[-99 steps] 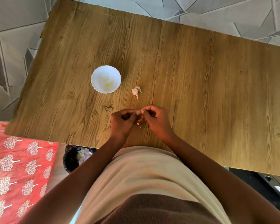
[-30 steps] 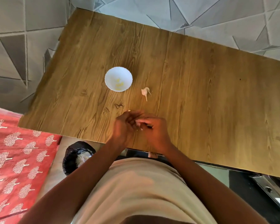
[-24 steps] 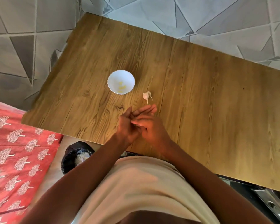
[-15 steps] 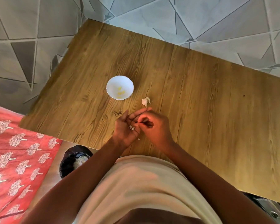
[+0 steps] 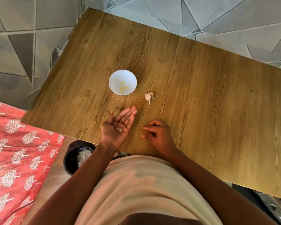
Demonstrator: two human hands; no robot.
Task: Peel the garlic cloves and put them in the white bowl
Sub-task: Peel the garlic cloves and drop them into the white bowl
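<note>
1. Head view: the left hand lies palm up over the table, fingers straight and together, with a few pale skin scraps loose in the palm.
2. The right hand sits just beside it with fingers curled, seeming to pinch a small pale bit at the fingertips. Whether that is a clove or only skin is too small to tell.
3. The garlic, a partial head with stem and papery skin, lies on the table between the hands and the bowl, touching neither. The bowl holds a few yellowish peeled cloves.
4. Handling, as I judge it: the garlic is light and firm, and its skin is thin, brittle and prone to cling or flutter off. A bare clove is small and somewhat slick. Take it with the fingertips across the body, and start the skin at the root end.
5. Around: a dark bin with pale scraps stands below the table's near edge on the left, beside a red patterned cloth. Nothing lies between the hands, the garlic and the bowl.
</note>
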